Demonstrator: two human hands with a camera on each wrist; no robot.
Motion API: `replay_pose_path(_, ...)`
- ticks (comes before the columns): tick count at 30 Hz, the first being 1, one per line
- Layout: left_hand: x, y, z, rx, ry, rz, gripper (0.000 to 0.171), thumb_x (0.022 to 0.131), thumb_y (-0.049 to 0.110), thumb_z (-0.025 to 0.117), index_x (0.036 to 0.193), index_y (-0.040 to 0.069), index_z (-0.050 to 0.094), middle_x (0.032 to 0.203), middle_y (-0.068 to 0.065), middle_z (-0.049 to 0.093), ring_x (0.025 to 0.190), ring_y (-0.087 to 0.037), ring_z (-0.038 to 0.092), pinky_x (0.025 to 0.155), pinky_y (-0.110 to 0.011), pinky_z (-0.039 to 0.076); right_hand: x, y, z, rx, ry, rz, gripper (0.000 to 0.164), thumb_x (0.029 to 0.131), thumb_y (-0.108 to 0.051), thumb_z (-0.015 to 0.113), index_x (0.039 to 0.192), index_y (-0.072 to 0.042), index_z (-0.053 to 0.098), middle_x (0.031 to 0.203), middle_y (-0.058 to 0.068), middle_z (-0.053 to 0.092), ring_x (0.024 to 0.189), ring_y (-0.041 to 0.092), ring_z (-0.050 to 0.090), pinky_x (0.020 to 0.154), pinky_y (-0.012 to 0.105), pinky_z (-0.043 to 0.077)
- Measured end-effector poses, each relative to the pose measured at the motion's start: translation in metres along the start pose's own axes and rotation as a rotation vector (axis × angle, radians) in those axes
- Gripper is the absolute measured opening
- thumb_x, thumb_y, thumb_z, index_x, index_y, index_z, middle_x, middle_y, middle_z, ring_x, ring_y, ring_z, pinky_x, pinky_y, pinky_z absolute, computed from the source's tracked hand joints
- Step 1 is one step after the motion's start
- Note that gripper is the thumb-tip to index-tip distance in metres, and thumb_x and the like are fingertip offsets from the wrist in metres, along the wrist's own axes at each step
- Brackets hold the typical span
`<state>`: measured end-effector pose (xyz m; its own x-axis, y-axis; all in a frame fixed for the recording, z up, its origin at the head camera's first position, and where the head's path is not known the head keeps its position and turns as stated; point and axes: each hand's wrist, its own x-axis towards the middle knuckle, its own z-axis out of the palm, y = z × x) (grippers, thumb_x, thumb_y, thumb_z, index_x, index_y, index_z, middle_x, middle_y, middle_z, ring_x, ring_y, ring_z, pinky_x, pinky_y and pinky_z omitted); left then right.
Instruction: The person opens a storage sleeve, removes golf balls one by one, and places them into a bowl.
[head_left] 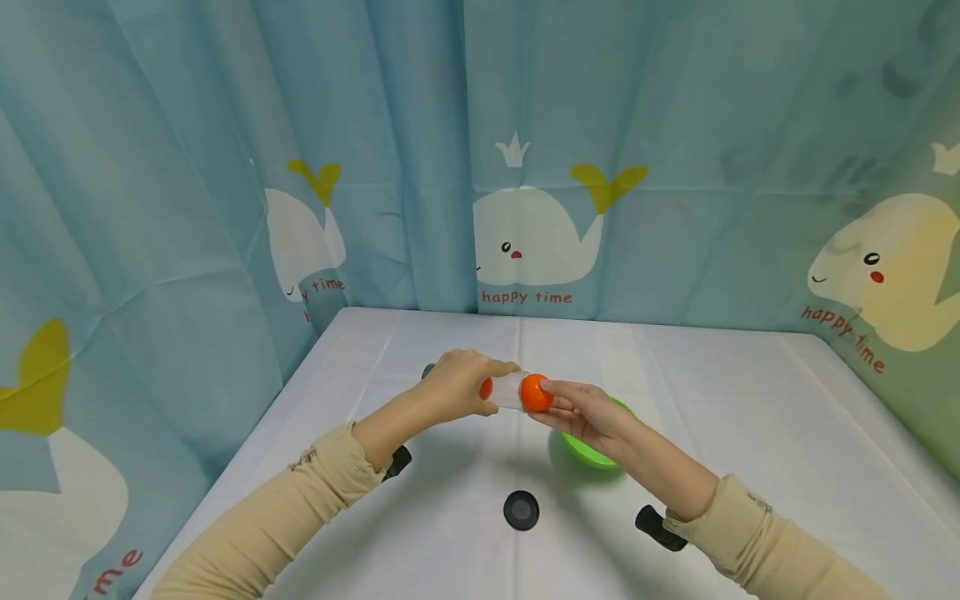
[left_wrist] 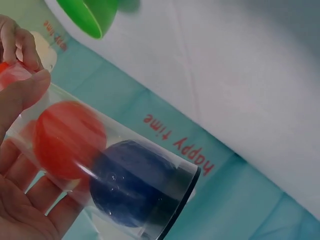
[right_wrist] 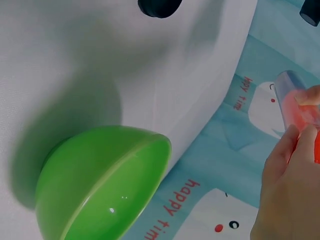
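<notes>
Above the table, my left hand [head_left: 459, 385] grips a clear plastic tube [head_left: 507, 390], thumb on one side and fingers on the other. Inside it, as the left wrist view shows, a red-orange ball [left_wrist: 70, 140] lies against a dark blue ball [left_wrist: 135, 182], which sits by the black end cap [left_wrist: 186, 200]. At the tube's other end, my right hand [head_left: 592, 417] holds an orange ball [head_left: 535, 392] between thumb and fingers, right at the mouth. The right wrist view shows the right hand [right_wrist: 287, 185] from behind, with the tube [right_wrist: 287, 82] beyond it.
A green bowl [head_left: 592, 454] stands on the white table [head_left: 750, 433], partly behind the right hand and wrist. A round black lid [head_left: 521, 510] lies nearer, at the middle. Black wrist devices [head_left: 660, 529] show at both sleeves. Blue whale-print curtains [head_left: 675, 250] border the table.
</notes>
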<state>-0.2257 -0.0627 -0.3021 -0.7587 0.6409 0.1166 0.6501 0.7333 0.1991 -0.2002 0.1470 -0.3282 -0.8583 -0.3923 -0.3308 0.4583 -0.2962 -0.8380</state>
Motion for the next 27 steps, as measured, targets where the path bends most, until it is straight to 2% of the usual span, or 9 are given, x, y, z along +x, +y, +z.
replay_pose_path(7,-0.004,-0.002,0.005,-0.038,0.017,-0.007,0.056,0.075,0.019,0.08,0.127,0.017,0.061,0.11,-0.005,0.07,0.084,-0.02,0.06,0.075,-0.034,0.049,0.0,-0.002,-0.005,-0.088,-0.059,0.02,0.056,0.096,-0.01,0.049,0.141,0.013,0.024,0.1,0.006,0.064,0.09,0.016,0.067,0.085,0.027,0.053)
replay_pose_path(15,-0.007,-0.005,0.008,-0.087,0.039,0.002,0.057,0.073,0.019,0.081,0.127,0.016,0.061,0.108,-0.006,0.071,0.081,-0.018,0.059,0.073,-0.031,0.048,-0.001,-0.004,-0.011,-0.132,-0.125,0.018,0.059,0.095,-0.015,0.055,0.139,0.013,0.028,0.104,0.007,0.062,0.094,0.016,0.066,0.086,0.027,0.053)
replay_pose_path(18,-0.008,-0.005,0.01,-0.108,0.048,0.009,0.057,0.073,0.019,0.081,0.127,0.016,0.062,0.106,-0.007,0.071,0.08,-0.018,0.059,0.071,-0.03,0.047,-0.002,-0.006,-0.015,-0.161,-0.152,0.013,0.046,0.095,-0.015,0.055,0.131,0.01,0.039,0.105,0.007,0.062,0.095,0.017,0.066,0.086,0.027,0.053)
replay_pose_path(23,-0.009,-0.006,0.013,-0.141,0.057,0.007,0.057,0.073,0.02,0.081,0.127,0.016,0.062,0.108,-0.006,0.071,0.08,-0.016,0.058,0.071,-0.027,0.046,-0.003,-0.008,-0.023,-0.154,-0.221,0.012,0.016,0.095,-0.014,0.054,0.108,-0.005,0.058,0.106,0.006,0.062,0.096,0.017,0.066,0.087,0.028,0.053)
replay_pose_path(27,-0.009,-0.006,0.013,-0.179,0.07,0.006,0.057,0.073,0.019,0.081,0.127,0.016,0.062,0.108,-0.006,0.071,0.077,-0.015,0.056,0.068,-0.023,0.044,-0.004,-0.011,-0.026,-0.148,-0.249,0.008,0.012,0.094,-0.014,0.057,0.104,-0.008,0.06,0.106,0.004,0.063,0.096,0.016,0.066,0.089,0.028,0.052)
